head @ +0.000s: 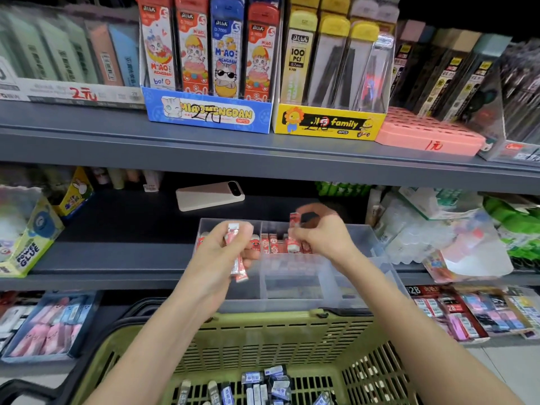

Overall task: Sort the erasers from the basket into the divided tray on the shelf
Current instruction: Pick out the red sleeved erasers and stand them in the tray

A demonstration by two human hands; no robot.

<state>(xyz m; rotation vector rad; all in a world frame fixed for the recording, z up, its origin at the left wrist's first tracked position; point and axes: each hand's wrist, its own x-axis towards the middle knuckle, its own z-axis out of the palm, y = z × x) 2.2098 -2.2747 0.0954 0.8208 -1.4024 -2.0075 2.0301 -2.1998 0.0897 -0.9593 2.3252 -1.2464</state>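
Basket (pixel 263 340) nearest, blue-white erasers (pixel 263 384) loose inside. Left grip (pixel 222 249) clutches red erasers (pixel 238 258). Right grip (pixel 321 232) pinches single eraser (pixel 295 219) over tray (pixel 292 299) on shelf (pixel 117 258). Likely light, firm, wrapper slick: pinch long sides.

Red erasers (pixel 274 244) in clear divided tray (pixel 292 287)

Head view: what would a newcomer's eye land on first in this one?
Both hands are mid-frame over the clear divided tray on the lower shelf: the left hand grips a few red-and-white erasers, and the right hand pinches one red eraser. Below, the green basket holds blue-and-white erasers. On the upper shelf, a blue cat-print box and a yellow box stand out.
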